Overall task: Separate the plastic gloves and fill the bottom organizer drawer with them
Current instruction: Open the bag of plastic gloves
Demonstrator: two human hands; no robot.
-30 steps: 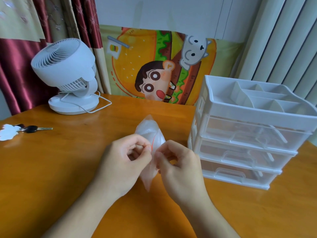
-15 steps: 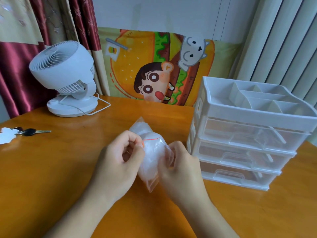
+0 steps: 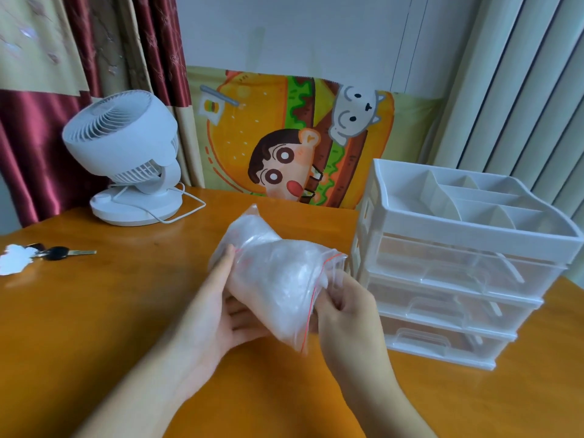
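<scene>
Orange wooden table (image 3: 110, 311) carries the white drawer organizer (image 3: 458, 263) on the right; well left of it sit a white fan (image 3: 126, 159) and keys (image 3: 60, 253) beside a white tag (image 3: 14, 259).

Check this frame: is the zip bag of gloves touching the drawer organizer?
Cannot tell. In the head view the zip bag corner sits right by the organizer front-left edge, held above the table; no gap or contact shows plainly.

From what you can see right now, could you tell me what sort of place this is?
Probably a home room: a wooden table by curtains, with a white desk fan, keys and a cartoon cushion.
</scene>
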